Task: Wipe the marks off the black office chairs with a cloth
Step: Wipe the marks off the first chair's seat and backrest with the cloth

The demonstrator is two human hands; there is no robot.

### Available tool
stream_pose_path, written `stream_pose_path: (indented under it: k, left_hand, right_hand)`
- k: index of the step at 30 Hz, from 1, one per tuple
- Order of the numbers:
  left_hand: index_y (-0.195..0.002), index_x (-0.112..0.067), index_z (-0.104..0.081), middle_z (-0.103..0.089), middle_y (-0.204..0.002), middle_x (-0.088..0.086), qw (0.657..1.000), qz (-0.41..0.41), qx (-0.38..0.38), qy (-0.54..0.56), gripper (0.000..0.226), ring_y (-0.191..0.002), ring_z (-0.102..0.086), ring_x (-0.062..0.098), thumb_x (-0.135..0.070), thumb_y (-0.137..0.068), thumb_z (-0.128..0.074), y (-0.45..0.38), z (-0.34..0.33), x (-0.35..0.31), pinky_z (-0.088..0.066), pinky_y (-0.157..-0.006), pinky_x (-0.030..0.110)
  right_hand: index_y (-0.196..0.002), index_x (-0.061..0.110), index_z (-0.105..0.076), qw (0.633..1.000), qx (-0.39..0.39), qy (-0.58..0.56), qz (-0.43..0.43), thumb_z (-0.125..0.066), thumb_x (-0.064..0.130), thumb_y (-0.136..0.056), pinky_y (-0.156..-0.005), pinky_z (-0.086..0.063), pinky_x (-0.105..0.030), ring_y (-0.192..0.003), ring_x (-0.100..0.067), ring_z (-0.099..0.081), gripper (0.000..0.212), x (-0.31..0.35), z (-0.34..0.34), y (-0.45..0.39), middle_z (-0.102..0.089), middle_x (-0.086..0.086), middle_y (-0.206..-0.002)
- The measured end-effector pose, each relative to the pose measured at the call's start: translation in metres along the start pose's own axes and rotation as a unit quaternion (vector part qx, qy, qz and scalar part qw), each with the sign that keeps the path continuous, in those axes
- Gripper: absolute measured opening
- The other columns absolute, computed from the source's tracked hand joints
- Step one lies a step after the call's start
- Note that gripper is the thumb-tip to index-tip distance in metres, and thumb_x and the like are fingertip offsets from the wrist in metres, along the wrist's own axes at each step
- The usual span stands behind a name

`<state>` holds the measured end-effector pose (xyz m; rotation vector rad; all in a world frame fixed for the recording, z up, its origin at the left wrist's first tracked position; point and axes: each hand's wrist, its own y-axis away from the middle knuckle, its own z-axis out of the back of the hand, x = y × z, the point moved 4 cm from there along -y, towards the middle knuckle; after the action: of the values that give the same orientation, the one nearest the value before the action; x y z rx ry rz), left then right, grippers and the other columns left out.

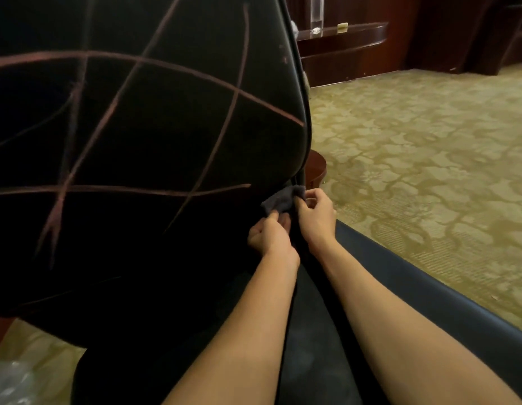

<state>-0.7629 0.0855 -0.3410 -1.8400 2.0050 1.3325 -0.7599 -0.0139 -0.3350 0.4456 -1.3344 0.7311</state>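
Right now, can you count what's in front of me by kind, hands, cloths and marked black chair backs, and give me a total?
Hands: 2, left hand and right hand, both pinching the cloth
Cloths: 1, the grey cloth
Marked chair backs: 1, chair back
Total: 4

The black chair back (pixel 143 135) fills the left half of the view and blocks passage leftward. Both hands, left hand (pixel 270 233) and right hand (pixel 313 214), work at its right edge, where a grey cloth (pixel 280 200) occupies the seam. A dark padded armrest (pixel 414 282) runs diagonally just right of the right forearm. Beyond it, open carpet (pixel 429 141) extends to the wooden furniture (pixel 344 51).
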Motion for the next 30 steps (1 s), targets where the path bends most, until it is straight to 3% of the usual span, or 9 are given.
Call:
stream_pose_path:
  k: [5,7,11,14,19,25,30]
  left_hand:
    - [-0.118,0.010,-0.059,-0.069,-0.099,0.022,0.998,-0.055,-0.031,-0.001,0.030,-0.082,-0.072,0.026,0.006,-0.089,-0.064,0.003,0.044,-0.041,-0.062,-0.076,0.033]
    - [-0.118,0.010,-0.060,-0.069,-0.101,0.022,0.996,-0.078,-0.034,0.005,0.029,-0.078,-0.072,0.022,0.005,-0.090,-0.064,0.003,0.062,-0.059,-0.061,-0.072,0.026]
    - [-0.117,0.007,-0.060,-0.067,-0.093,0.016,0.993,-0.104,-0.052,0.018,0.027,-0.071,-0.070,0.017,0.002,-0.091,-0.064,0.008,0.095,-0.090,-0.058,-0.062,0.019]
    - [-0.117,0.007,-0.060,-0.069,-0.100,0.020,0.990,-0.123,-0.061,0.038,0.027,-0.071,-0.072,0.016,0.002,-0.091,-0.063,0.016,0.119,-0.112,-0.059,-0.067,0.021]
    - [-0.116,0.008,-0.060,-0.069,-0.091,0.016,0.980,-0.177,-0.068,0.066,0.027,-0.070,-0.074,0.017,0.001,-0.090,-0.063,0.031,0.177,-0.161,-0.057,-0.067,0.023]
    - [-0.090,-0.006,-0.060,-0.068,-0.081,0.009,0.966,-0.232,-0.090,0.075,0.009,-0.069,-0.071,0.018,0.000,-0.089,-0.067,0.047,0.235,-0.203,-0.056,-0.064,0.022]
    - [-0.088,-0.009,-0.058,-0.068,-0.087,0.010,0.960,-0.256,-0.097,0.065,0.012,-0.070,-0.070,0.013,0.000,-0.091,-0.064,0.054,0.263,-0.229,-0.055,-0.064,0.019]
  right_hand:
    - [-0.101,0.015,-0.058,0.998,0.036,-0.016,-0.049,-0.058,0.019,-0.094,-0.073,-0.048,-0.035,-0.089,-0.022,-0.061,0.009,0.019,-0.045,0.051,-0.064,-0.004,-0.093]
    - [-0.098,0.016,-0.058,0.994,0.044,-0.056,-0.084,-0.059,0.019,-0.092,-0.080,-0.054,-0.041,-0.091,-0.025,-0.064,0.007,0.023,-0.057,0.069,-0.065,-0.005,-0.094]
    - [-0.096,0.021,-0.056,0.985,0.086,-0.109,-0.103,-0.059,0.017,-0.093,-0.081,-0.056,-0.039,-0.091,-0.021,-0.065,0.005,0.032,-0.078,0.107,-0.065,-0.005,-0.094]
    - [-0.094,0.023,-0.056,0.980,0.110,-0.135,-0.095,-0.058,0.018,-0.094,-0.083,-0.058,-0.041,-0.091,-0.020,-0.066,0.006,0.042,-0.090,0.137,-0.066,-0.006,-0.097]
    - [-0.091,0.016,-0.058,0.972,0.161,-0.152,-0.073,-0.059,0.016,-0.092,-0.075,-0.056,-0.038,-0.086,-0.022,-0.067,0.002,0.060,-0.122,0.201,-0.067,-0.011,-0.094]
    - [-0.084,0.016,-0.057,0.966,0.197,-0.151,-0.072,-0.061,0.021,-0.086,-0.080,-0.057,-0.050,-0.089,-0.033,-0.068,0.007,0.070,-0.155,0.264,-0.068,-0.018,-0.094]
    - [-0.088,0.016,-0.058,0.953,0.247,-0.161,-0.064,-0.061,0.023,-0.083,-0.080,-0.056,-0.054,-0.088,-0.036,-0.068,0.009,0.078,-0.164,0.298,-0.068,-0.020,-0.096]
